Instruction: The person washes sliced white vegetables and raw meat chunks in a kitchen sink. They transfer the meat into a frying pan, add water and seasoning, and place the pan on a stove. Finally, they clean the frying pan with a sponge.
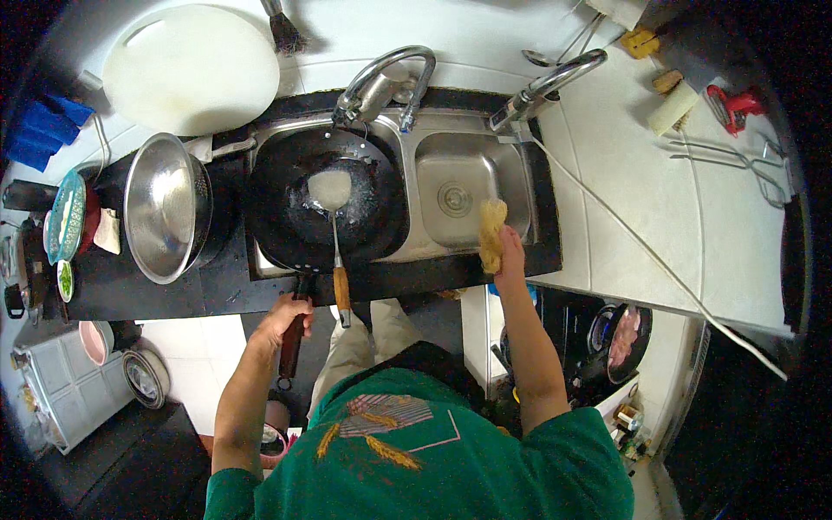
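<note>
A large black wok [279, 188] rests over the left basin of a steel double sink. My left hand [287, 318] grips its dark wooden handle [292, 348], which points towards me. In the wok lies a spatula with a steel blade [329, 188], its wooden grip [341, 286] sticking out over the near rim. Some water glistens around the blade. My right hand [511, 253] holds a yellowish loofah-like scrubber [492, 231] above the near right corner of the right basin [442, 227]. That basin shows a round drain strainer [454, 199].
Two chrome faucets [426, 62] [585, 62] arch behind the sink. A steel bowl [159, 208] stands left of the wok, and a round white cutting board [192, 71] leans behind. To the right are metal tongs [734, 156] and a red peeler-like tool [734, 110]. A pan with meat [625, 338] sits on the stove.
</note>
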`<state>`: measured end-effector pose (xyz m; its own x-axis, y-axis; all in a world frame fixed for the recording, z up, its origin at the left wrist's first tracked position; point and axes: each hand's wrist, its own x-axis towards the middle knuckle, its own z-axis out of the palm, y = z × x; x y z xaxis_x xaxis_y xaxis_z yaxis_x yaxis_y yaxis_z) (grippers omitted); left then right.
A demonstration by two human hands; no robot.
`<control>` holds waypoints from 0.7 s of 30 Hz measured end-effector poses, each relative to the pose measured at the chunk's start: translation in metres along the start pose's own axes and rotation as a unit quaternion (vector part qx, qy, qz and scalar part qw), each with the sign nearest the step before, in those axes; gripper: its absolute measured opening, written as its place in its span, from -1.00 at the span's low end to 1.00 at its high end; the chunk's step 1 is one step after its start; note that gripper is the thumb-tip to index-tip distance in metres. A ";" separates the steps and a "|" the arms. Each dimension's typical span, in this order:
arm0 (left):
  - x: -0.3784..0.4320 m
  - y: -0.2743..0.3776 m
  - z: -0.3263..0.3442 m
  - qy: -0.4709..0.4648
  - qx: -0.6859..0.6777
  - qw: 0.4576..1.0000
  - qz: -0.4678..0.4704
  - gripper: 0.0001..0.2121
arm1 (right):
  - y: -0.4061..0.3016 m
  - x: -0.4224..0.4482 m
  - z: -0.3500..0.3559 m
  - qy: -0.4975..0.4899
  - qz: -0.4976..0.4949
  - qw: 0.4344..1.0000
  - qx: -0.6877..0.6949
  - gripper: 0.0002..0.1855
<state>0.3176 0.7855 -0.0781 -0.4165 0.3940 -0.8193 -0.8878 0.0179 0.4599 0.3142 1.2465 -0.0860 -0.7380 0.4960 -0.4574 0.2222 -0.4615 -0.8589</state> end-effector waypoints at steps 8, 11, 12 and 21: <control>-0.005 0.014 0.001 0.141 0.325 0.935 0.025 -0.68 | -0.004 0.051 -0.018 0.028 0.014 0.999 -0.040 -0.78; -0.006 0.005 0.002 0.302 0.694 0.643 0.117 -0.57 | -0.010 0.068 -0.037 0.066 0.026 0.994 -0.086 -0.77; -0.017 0.024 0.022 0.325 0.706 0.622 0.098 -0.59 | -0.007 0.073 -0.048 0.068 0.030 0.994 -0.086 -0.77; 0.007 0.057 0.099 0.312 0.525 0.760 0.223 -0.67 | 0.046 0.157 -0.048 -0.176 -0.091 0.727 -0.657 -0.57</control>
<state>0.2834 0.8801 -0.0242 -0.9328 0.0699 -0.3535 -0.1218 0.8622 0.4917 0.2393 1.3382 -0.2079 -0.8971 0.1345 -0.4208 0.3471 0.8040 -0.4828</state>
